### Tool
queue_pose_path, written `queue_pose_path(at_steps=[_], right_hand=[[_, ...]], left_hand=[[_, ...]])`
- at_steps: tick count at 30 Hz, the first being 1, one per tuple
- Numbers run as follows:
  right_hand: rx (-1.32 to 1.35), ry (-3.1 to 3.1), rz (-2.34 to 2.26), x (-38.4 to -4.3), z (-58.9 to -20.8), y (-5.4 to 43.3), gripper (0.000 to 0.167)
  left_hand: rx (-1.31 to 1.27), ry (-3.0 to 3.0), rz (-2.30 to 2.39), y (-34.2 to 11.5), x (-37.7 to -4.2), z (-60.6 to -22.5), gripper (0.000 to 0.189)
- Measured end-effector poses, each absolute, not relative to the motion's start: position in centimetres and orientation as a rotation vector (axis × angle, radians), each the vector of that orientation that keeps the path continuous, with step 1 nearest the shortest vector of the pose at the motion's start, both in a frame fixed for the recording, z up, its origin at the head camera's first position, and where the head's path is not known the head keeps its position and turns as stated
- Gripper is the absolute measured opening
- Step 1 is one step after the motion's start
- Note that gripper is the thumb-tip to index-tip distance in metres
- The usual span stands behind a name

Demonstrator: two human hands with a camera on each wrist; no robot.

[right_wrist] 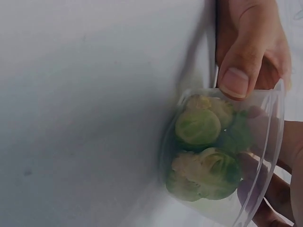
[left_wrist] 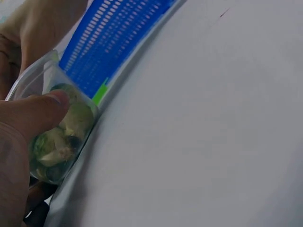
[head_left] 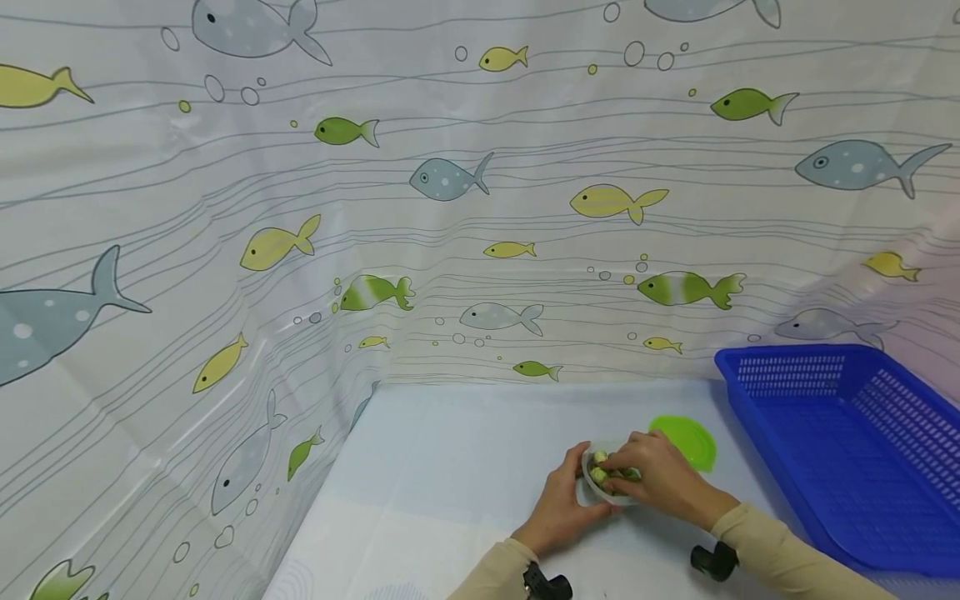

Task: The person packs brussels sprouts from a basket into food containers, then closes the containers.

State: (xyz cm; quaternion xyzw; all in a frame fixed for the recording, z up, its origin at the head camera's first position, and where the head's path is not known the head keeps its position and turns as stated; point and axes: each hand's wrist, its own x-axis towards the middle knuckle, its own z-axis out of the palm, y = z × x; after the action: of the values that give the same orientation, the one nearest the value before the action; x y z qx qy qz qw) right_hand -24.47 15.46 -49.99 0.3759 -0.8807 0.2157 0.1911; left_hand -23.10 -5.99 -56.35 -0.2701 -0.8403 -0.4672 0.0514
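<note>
Clear cup (head_left: pixel 603 482) of sprouts (right_wrist: pixel 201 156) on bench (head_left: pixel 465 467): left hand (head_left: pixel 558 508) grips wall, right hand (head_left: pixel 660 479) fingers curled inside; green lid (head_left: pixel 686 440) at 2 o'clock, blue basket (head_left: pixel 862 450) at 3.

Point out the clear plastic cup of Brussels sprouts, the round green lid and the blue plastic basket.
clear plastic cup of Brussels sprouts (right_wrist: pixel 208 156), right wrist view, on its see-through wall.
round green lid (head_left: pixel 692 440), head view, on its top.
blue plastic basket (head_left: pixel 780 450), head view, on its near rim.

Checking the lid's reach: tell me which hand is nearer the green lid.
Right. The right hand lies just in front of the green lid, reaching into the clear container; the left hand holds the container's far side.
</note>
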Motion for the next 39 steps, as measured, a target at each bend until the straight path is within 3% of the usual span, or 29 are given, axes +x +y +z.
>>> queue_pose_path(at_steps=[16,39], right_hand=[[1.072,-2.497,0.840,-24.3,-49.6,16.7,0.021],[0.808,-2.629,0.762,-24.2,-45.6,24.5,0.028]], left_hand=[[-0.866,-2.526,-1.445,-5.9,-23.2,-56.6,0.091],[-0.834,-2.529,-1.436,-5.9,-23.2,-56.5,0.091]])
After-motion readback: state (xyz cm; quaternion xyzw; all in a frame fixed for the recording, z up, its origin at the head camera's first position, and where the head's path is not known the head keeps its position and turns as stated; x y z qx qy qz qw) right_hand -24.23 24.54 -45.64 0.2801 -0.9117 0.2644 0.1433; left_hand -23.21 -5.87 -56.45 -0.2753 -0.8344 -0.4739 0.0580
